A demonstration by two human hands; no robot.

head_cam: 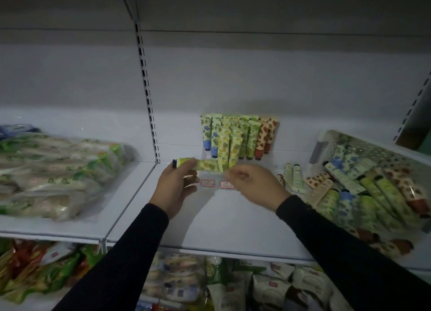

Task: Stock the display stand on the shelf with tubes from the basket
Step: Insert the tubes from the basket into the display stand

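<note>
A clear display stand (268, 162) at the back of the white shelf (221, 229) holds several upright tubes (235, 140) in blue, yellow, green and red prints. My left hand (173, 187) grips a yellow-green tube (207, 165) near its black cap, held sideways just in front of the stand. My right hand (251, 182) is at the tube's flat end, fingers curled; I cannot tell whether it touches the tube. The basket (363, 138) at the right is tilted and full of tubes.
A few loose tubes (295, 175) lie between the stand and the basket. Bagged goods (53, 170) fill the shelf section at the left, past a slotted upright (147, 96). Packaged goods (233, 285) crowd the shelf below. Two red-edged labels (217, 184) sit on the stand's front.
</note>
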